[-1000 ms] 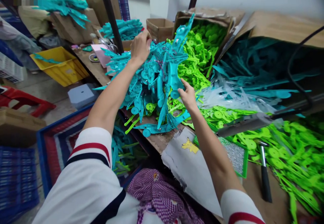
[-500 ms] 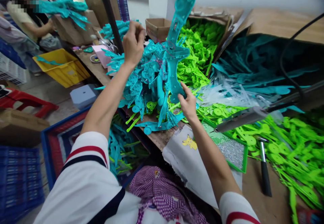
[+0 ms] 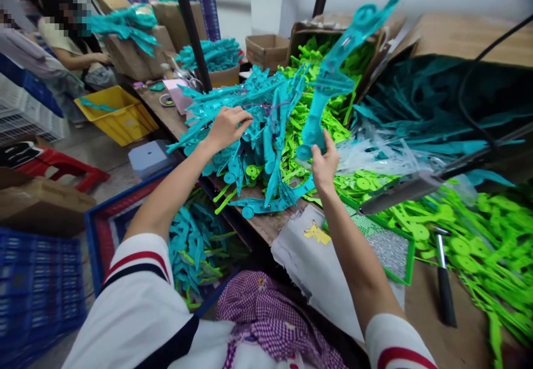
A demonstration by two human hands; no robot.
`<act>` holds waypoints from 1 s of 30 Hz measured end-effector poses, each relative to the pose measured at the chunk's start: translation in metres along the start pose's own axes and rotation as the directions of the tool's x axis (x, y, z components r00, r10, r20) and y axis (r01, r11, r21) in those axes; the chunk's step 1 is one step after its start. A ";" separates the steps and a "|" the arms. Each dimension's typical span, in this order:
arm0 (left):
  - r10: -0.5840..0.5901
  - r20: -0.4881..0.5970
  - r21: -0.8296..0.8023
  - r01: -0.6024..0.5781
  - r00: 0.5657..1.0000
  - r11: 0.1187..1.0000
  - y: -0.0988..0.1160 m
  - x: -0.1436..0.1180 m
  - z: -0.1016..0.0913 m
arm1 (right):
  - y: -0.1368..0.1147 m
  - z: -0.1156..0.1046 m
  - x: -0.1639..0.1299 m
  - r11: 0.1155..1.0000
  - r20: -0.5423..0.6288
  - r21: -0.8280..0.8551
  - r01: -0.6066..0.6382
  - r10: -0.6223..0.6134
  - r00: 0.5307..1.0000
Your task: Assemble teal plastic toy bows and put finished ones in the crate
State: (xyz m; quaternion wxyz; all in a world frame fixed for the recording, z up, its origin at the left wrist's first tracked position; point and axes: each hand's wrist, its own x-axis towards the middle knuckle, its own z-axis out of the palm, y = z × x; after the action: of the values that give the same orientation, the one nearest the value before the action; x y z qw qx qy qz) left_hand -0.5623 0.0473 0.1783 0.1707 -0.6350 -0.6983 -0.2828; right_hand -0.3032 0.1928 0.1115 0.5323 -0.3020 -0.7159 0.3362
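My right hand (image 3: 325, 160) grips a long teal plastic part (image 3: 318, 105) by its lower end. The part stands tilted up to the right, with a round disc and a pointed tip at its top. My left hand (image 3: 229, 127) is over a heap of similar teal plastic parts (image 3: 266, 88), its fingers bent and their tips close to the thumb. Anything pinched there is too small to make out. Thin purplish thread (image 3: 270, 105) lies tangled across the heap to the right of this hand.
Bright green parts (image 3: 462, 247) spread over the right of the bench. A green tray (image 3: 410, 260) of small metal pieces, a hammer (image 3: 445, 291) and a grey-handled tool (image 3: 400, 194) lie nearer. A blue crate (image 3: 94, 247) stands lower left; another person (image 3: 62, 46) sits behind.
My left hand has come down from its raised position to the heap. My right hand has moved right with the teal part, which now leans further right, away from the heap.
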 end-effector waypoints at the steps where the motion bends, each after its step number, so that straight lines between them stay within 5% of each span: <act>1: -0.001 -0.011 0.012 0.001 1.000 1.000 0.001 0.002 0.001 | 0.002 -0.001 0.009 1.000 -0.031 0.001 0.009 -0.009 0.999; 8: -0.144 -0.189 -0.173 0.112 0.971 0.979 -0.009 0.029 0.009 | -0.012 -0.031 0.045 0.987 -0.127 -0.039 0.158 -0.162 0.979; 13: -0.336 -0.488 -0.520 0.041 0.806 0.853 0.024 0.034 -0.026 | -0.047 -0.056 -0.005 0.981 -0.035 -0.089 0.175 -0.178 0.983; 15: -0.302 -0.575 -0.535 -0.070 0.760 0.842 0.057 0.008 -0.042 | -0.054 -0.070 -0.038 0.982 0.002 -0.115 0.148 -0.149 0.989; 16: -0.267 -0.563 -0.528 -0.092 0.782 0.845 0.076 -0.013 -0.046 | -0.056 -0.077 -0.056 0.984 0.023 -0.121 0.130 -0.128 0.991; 18: -0.112 -0.396 -0.549 -0.138 0.912 0.824 0.113 -0.066 -0.042 | -0.053 -0.096 -0.096 0.989 0.076 -0.113 0.093 -0.085 0.993; 20: 0.034 -0.171 -0.589 -0.129 0.985 0.798 0.144 -0.124 -0.022 | -0.046 -0.118 -0.139 0.994 0.140 -0.095 0.059 -0.046 0.989; 22: -0.041 -0.064 -0.668 -0.012 0.997 0.744 0.170 -0.175 0.006 | -0.036 -0.143 -0.180 0.995 0.186 -0.101 0.024 -0.005 0.983; 23: -0.176 -0.016 -0.703 0.114 0.984 0.702 0.180 -0.195 0.019 | -0.031 -0.155 -0.198 0.993 0.200 -0.114 0.004 0.019 0.980; 25: -0.551 -0.004 -0.790 0.336 0.834 0.513 0.196 -0.217 0.037 | -0.024 -0.178 -0.231 0.988 0.224 -0.150 -0.042 0.075 0.972; 27: -0.801 0.001 -0.887 0.369 0.599 0.275 0.207 -0.214 0.042 | -0.018 -0.197 -0.255 0.980 0.239 -0.177 -0.087 0.129 0.962; 28: -0.849 0.027 -0.923 0.339 0.528 0.182 0.211 -0.205 0.040 | -0.016 -0.203 -0.265 0.976 0.241 -0.188 -0.107 0.151 0.959; 29: -0.854 0.066 -0.946 0.304 0.515 0.110 0.215 -0.192 0.037 | -0.013 -0.208 -0.272 0.972 0.239 -0.199 -0.124 0.170 0.956; 30: -0.821 0.123 -0.954 0.294 0.558 0.057 0.219 -0.177 0.033 | -0.011 -0.210 -0.278 0.968 0.231 -0.209 -0.137 0.185 0.955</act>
State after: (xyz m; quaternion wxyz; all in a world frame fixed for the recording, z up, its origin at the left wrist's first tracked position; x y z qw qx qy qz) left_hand -0.3187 -0.0650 0.0859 -0.1834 -0.1803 -0.5401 -0.8013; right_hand -0.0311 0.0001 0.0082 0.3777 -0.3647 -0.7787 0.3434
